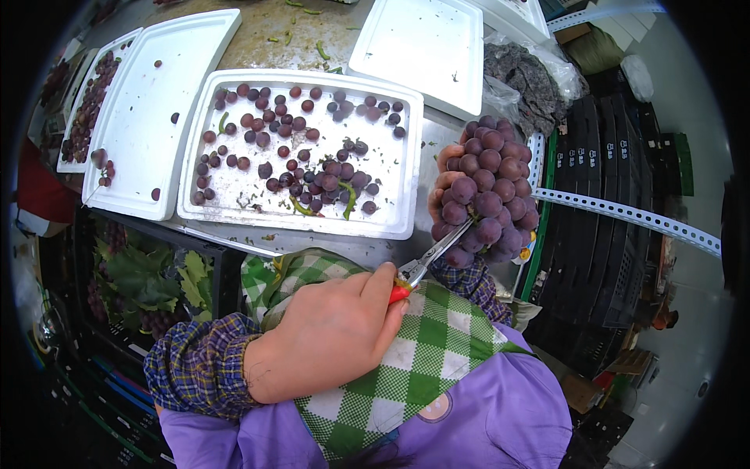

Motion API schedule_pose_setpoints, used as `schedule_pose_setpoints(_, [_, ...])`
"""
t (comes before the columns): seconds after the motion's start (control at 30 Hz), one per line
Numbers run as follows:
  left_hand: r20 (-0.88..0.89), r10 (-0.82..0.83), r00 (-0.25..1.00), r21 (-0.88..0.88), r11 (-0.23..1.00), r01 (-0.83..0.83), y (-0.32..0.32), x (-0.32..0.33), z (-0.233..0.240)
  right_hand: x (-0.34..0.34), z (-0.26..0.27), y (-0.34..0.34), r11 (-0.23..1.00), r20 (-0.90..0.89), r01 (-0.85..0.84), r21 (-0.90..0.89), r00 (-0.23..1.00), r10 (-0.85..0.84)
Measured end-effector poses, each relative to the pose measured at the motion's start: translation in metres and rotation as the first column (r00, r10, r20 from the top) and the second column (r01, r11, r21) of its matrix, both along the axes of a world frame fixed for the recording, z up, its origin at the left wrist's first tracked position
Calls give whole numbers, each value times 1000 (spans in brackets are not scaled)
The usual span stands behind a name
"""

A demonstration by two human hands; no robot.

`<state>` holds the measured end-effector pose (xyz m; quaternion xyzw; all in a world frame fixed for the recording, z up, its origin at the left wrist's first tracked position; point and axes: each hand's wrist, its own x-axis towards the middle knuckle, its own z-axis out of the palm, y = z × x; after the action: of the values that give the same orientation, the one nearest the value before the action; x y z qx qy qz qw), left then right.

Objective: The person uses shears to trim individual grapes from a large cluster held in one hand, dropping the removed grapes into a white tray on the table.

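My left hand (328, 334) grips small metal snips (430, 258) with red handles. The blades look nearly together, and their tips reach in among the berries near a green stem. A large bunch of purple-red grapes (489, 182) rests in my right hand (445, 179), whose fingers curl around its left side; the palm is hidden behind the fruit. Left of the bunch lies a white foam tray (351, 126) with loose grapes, a small cluster (334, 179), green stem pieces and dark trimmings.
More foam trays (152, 111) (419, 53) lie on the metal table (263, 35). Below left, a black crate (228, 275) holds grapes and leaves. Stacked black crates (597, 211) and a perforated metal bar (627, 220) stand at right. A dark cloth (521, 82) lies behind the bunch.
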<state>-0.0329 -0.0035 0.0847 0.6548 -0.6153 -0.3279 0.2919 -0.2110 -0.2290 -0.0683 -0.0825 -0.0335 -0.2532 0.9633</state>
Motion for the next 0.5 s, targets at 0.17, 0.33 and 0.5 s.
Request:
schedule_pose_setpoints(0.17, [-36, 4, 999, 27, 1000, -3, 0, 1, 0, -1, 0, -1, 1000, 9, -18, 9, 1000, 18])
schedule_pose_setpoints(0.33, [-89, 10, 996, 48, 999, -6, 0, 2, -1, -3, 1, -2, 999, 20, -42, 12, 999, 41])
schedule_pose_setpoints(0.5, [-148, 22, 989, 63, 998, -13, 1, 1, -3, -5, 1, -5, 997, 11, -79, 10, 997, 79])
